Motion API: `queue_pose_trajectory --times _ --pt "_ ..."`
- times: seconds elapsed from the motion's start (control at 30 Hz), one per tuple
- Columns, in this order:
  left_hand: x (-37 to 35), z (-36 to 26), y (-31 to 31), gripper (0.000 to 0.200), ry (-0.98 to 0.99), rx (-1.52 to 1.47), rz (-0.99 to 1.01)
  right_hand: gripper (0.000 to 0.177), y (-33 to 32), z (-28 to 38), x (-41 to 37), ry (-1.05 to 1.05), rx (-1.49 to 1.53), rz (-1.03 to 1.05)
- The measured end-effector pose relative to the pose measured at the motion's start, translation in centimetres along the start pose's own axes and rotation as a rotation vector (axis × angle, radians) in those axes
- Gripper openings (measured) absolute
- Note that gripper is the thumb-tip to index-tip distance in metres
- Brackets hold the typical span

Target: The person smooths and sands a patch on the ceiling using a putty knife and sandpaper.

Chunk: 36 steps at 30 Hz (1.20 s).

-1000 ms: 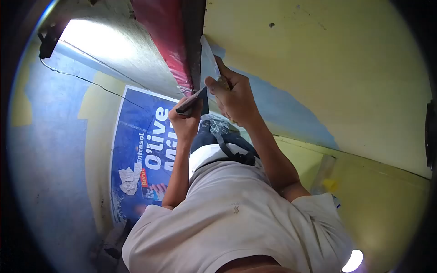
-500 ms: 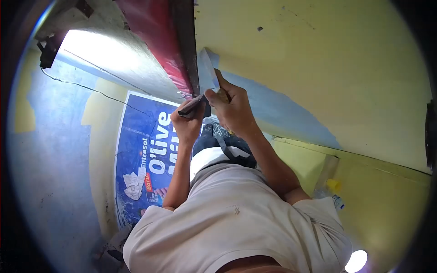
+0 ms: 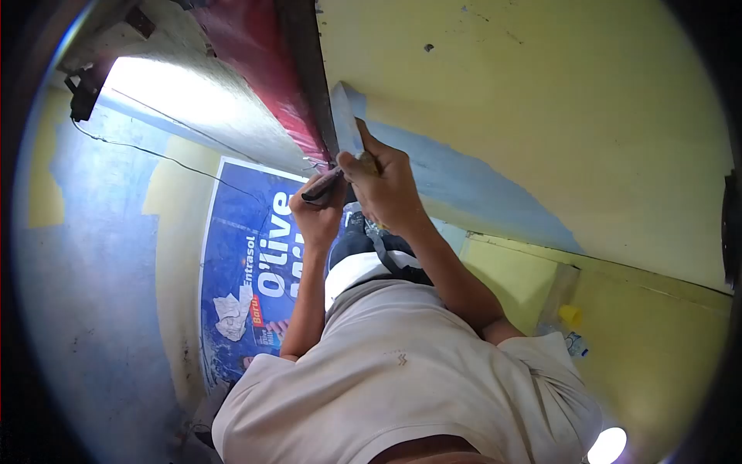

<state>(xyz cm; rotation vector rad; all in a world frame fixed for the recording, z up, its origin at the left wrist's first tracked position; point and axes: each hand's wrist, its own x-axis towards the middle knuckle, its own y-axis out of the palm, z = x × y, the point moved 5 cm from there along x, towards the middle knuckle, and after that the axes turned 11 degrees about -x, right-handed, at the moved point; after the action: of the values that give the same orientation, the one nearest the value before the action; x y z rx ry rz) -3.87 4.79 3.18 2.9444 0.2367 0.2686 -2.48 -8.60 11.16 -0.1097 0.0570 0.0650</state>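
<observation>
My right hand (image 3: 384,182) is closed around the handle of a putty knife (image 3: 346,124), a long, flat, pale blade. The blade points up and away from me, lying over the join between a dark edge strip (image 3: 304,62) and the blue-grey patch on the yellow wall (image 3: 541,85). Beside it, my left hand (image 3: 315,220) is wrapped around a dark, flat piece with a curled near end (image 3: 321,188). My right thumb overlaps the far end of that dark piece. Most of the knife's handle is hidden in my fist.
A glossy red panel (image 3: 255,62) runs along the dark strip. A blue printed banner (image 3: 247,232) hangs on the left wall, with a thin cable (image 3: 166,157) above it. Bright light enters at upper left. A clear bottle (image 3: 574,344) is at lower right.
My right hand has shifted slightly left, and the putty knife's blade has turned so more of its broad face shows, closer to the dark strip. My left hand keeps its grip.
</observation>
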Motion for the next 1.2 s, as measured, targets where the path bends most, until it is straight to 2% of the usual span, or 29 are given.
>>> queue_pose_trajectory --times 0.1,0.2,0.27,0.37,0.47,0.5,0.57,0.67,0.77,0.97,1.0,1.1,1.13,1.17,1.2 --pt "0.1 -0.6 0.0 0.012 0.052 0.009 -0.008 0.06 -1.7 0.0 -1.0 0.018 -0.043 0.013" --pt "-0.3 -0.5 -0.2 0.009 -0.006 -0.022 0.005 0.061 -0.2 -0.1 -0.1 -0.041 -0.022 0.013" --pt "-0.4 -1.1 -0.1 0.01 0.046 0.022 0.01 0.062 -0.6 -0.7 0.2 -0.075 0.013 0.012" --pt "-0.4 -1.1 0.2 0.011 0.058 0.012 -0.013 0.059 -2.1 0.7 -1.6 0.196 -0.049 0.068" --pt "-0.4 -0.2 -0.6 0.011 -0.051 0.019 0.015 0.059 -0.9 0.8 0.8 -0.027 -0.129 0.016" --pt "-0.6 -0.6 -0.6 0.011 0.001 0.025 0.006 0.059 -0.6 0.6 1.0 -0.092 -0.144 -0.007" --pt "-0.5 -1.7 -0.1 0.012 0.12 0.035 -0.005 0.06 -1.0 0.3 0.0 -0.034 -0.114 -0.019" --pt "-0.8 -2.0 -0.5 0.012 0.051 0.066 -0.019 0.059 -2.0 0.4 -1.4 0.089 0.048 0.063" --pt "-1.1 -1.3 -0.8 0.012 0.024 0.037 -0.032 0.06 -1.4 -0.6 -0.6 -0.016 -0.021 0.032" --pt "-0.1 -0.9 -0.4 0.013 0.07 0.045 -0.018 0.063 -1.2 -0.8 -0.6 0.028 0.035 0.024" --pt "-0.2 -1.0 -1.1 0.012 0.036 0.143 -0.005 0.063 -1.3 -0.7 -0.8 0.027 0.028 0.013" --pt "-0.4 -0.8 -3.0 0.01 0.087 0.124 0.001 0.061 -1.3 -0.2 -0.7 0.031 0.065 0.048" --pt "-0.3 -0.4 -3.6 0.01 0.081 0.09 -0.033 0.059 -0.9 0.1 -0.5 0.062 0.072 0.059" --pt "-0.6 0.2 -4.3 0.01 -0.016 0.131 -0.05 0.057 -0.7 0.1 -0.4 0.094 0.081 0.067" --pt "-0.8 -0.4 -4.4 0.011 0.019 0.154 -0.038 0.058 -0.7 -0.2 0.0 0.002 0.023 0.043"
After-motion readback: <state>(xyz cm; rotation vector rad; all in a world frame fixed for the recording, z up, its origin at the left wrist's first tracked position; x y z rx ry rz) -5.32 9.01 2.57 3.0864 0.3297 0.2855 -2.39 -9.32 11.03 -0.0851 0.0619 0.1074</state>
